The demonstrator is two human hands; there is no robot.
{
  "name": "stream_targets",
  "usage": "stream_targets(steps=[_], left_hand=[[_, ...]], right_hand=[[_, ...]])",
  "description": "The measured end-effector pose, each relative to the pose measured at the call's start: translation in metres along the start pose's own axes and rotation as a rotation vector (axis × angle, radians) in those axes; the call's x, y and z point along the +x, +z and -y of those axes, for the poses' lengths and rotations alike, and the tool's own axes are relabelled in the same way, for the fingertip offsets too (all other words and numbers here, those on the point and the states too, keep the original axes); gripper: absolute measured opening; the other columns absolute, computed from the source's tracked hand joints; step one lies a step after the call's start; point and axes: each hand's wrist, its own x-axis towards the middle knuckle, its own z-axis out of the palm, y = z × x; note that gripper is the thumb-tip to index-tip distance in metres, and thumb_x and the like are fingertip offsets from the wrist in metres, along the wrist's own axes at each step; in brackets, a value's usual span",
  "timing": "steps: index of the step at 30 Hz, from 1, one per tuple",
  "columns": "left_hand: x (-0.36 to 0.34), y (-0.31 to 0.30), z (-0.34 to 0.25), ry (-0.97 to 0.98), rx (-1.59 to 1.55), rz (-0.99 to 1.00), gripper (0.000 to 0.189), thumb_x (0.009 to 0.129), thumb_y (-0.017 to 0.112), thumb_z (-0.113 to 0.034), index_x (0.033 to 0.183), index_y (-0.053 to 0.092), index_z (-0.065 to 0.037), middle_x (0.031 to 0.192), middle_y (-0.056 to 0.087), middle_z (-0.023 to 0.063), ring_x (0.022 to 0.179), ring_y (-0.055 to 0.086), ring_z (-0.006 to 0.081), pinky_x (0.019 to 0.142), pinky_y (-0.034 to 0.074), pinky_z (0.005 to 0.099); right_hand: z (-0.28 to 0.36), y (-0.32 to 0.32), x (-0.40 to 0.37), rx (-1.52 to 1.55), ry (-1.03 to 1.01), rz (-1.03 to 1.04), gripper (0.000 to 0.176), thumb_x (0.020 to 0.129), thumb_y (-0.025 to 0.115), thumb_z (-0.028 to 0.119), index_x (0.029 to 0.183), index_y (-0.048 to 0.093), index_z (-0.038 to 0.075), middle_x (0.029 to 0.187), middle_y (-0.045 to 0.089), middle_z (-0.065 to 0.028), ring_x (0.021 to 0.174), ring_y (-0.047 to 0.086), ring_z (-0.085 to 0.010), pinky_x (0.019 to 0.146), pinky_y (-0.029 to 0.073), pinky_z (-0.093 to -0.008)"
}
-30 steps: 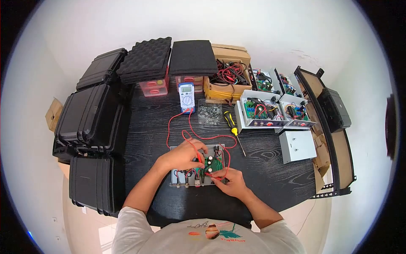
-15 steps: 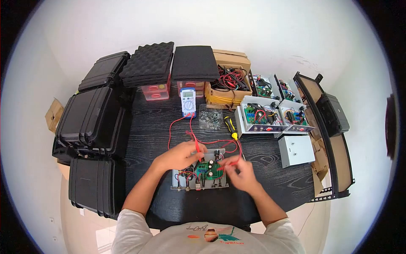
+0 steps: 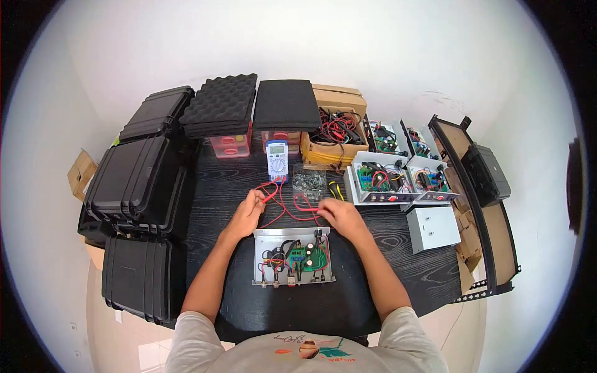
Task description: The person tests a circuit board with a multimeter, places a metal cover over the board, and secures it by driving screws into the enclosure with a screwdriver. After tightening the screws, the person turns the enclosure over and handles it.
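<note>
Left hand (image 3: 250,210): fingers pinching red probe (image 3: 270,196), clear of chassis (image 3: 268,241). Meter (image 3: 277,163) next, farther back on desk (image 3: 410,273), wired up. Chassis open, near front edge, untouched; green board (image 3: 318,258) inside, towards right. Right hand (image 3: 341,217): fingers pinching second probe (image 3: 312,209); tip cannot be made out. Step, by judgement: handling meter probes, away from board. Next move appears to call for firm pinch on both, slack kept from tangling.
</note>
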Motion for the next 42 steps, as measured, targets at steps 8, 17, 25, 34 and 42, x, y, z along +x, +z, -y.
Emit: stream_targets(steps=[8,17,25,34,42], left_hand=[[0.000,-0.004,0.012,0.204,0.215,-0.032,0.009,0.096,0.063,0.003,0.103,0.067,-0.001,0.106,0.074,0.0110,0.100,0.069,0.0254,0.092,0.052,0.0372],[0.002,0.001,0.018,0.294,0.307,-0.051,0.012,0.094,0.065,0.004,0.097,0.074,-0.002,0.115,0.079,0.0141,0.109,0.073,0.0315,0.098,0.053,0.0419],[-0.006,-0.007,0.012,0.302,0.239,-0.152,0.011,0.084,0.057,0.004,0.086,0.067,0.001,0.096,0.075,0.0137,0.094,0.070,0.0306,0.089,0.053,0.0409],[-0.019,-0.002,-0.018,0.198,0.001,-0.260,0.025,0.101,0.057,-0.010,0.080,0.058,0.003,0.078,0.061,0.0095,0.076,0.059,0.0177,0.069,0.046,0.0334],[-0.075,0.032,-0.035,-0.102,-0.303,-0.240,0.024,0.113,0.053,-0.020,0.120,0.064,0.000,0.110,0.071,0.0063,0.104,0.064,0.0143,0.097,0.050,0.0310]], right_hand=[[-0.042,0.036,-0.010,-0.202,-0.193,0.048,0.029,0.091,0.061,0.005,0.115,0.077,0.005,0.125,0.074,-0.0120,0.116,0.071,-0.0320,0.098,0.057,-0.0400],[-0.036,0.027,-0.014,-0.185,-0.159,0.039,0.031,0.087,0.067,-0.001,0.115,0.078,0.005,0.132,0.073,-0.0136,0.124,0.067,-0.0329,0.105,0.055,-0.0415],[0.019,-0.046,-0.040,-0.136,-0.115,-0.161,0.017,0.095,0.073,0.008,0.111,0.078,0.005,0.119,0.077,-0.0134,0.111,0.074,-0.0305,0.097,0.058,-0.0393],[-0.051,-0.119,-0.191,0.098,0.287,-1.171,0.025,0.105,0.056,0.000,0.128,0.067,0.000,0.123,0.071,-0.0096,0.107,0.065,-0.0137,0.083,0.050,-0.0240],[-0.128,-0.161,-0.262,0.959,0.654,-1.575,0.047,0.106,0.059,0.020,0.149,0.046,0.007,0.144,0.054,-0.0082,0.133,0.053,-0.0260,0.113,0.043,-0.0451]])
